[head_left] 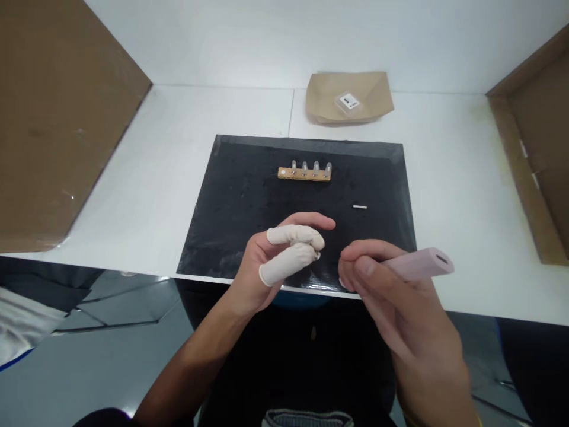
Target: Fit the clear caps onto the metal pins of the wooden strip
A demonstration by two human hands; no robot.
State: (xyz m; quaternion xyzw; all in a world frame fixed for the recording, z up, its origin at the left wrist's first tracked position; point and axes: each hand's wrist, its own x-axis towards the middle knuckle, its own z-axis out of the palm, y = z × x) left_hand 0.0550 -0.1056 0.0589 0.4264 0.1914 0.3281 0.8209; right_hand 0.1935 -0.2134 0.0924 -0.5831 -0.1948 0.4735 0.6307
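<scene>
My left hand [291, 252] is over the front of the black mat, with white finger cots [287, 264] on the thumb and index finger. Those two fingertips are pinched together, and a tiny dark thing shows between them, too small to name. My right hand [395, 290] grips a pale pink pen-shaped tool [420, 264] whose thick end, with a dark slot, points right. The tool's front end is hidden by my fingers. Farther back on the mat lies a tan strip [304, 174] with several clear, rounded upright pieces [316, 168] along it.
A short whitish rod [360, 207] lies on the right half of the black mat [249, 207]. Behind the mat, a brown paper tray [373, 95] holds a small clear labelled box [349, 102]. Cardboard walls [62, 118] stand on both sides of the white table [448, 178].
</scene>
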